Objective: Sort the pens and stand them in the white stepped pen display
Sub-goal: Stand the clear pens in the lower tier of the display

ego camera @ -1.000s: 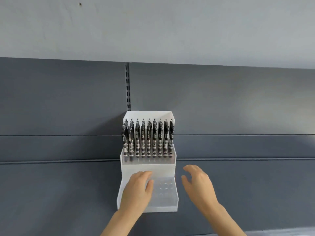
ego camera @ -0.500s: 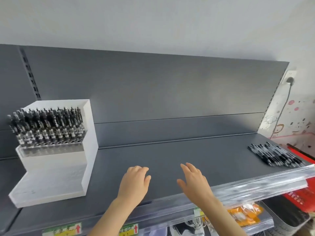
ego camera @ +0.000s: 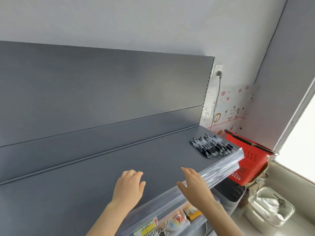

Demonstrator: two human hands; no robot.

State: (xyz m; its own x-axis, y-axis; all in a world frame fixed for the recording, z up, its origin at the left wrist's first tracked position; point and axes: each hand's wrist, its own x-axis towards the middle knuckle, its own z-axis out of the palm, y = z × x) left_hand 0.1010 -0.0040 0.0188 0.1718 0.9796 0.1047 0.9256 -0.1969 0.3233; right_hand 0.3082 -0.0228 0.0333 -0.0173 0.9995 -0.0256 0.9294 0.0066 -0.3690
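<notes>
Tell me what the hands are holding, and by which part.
Nothing. Left hand and right hand are open and empty over the shelf; the pens lie apart, farther right.

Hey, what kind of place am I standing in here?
Most likely a small shop. The grey metal shelf looks like retail shelving, with a clear price-label strip along its front edge. A red shopping basket sits beyond its right end, and packaged goods lie on the shelf below.
</notes>
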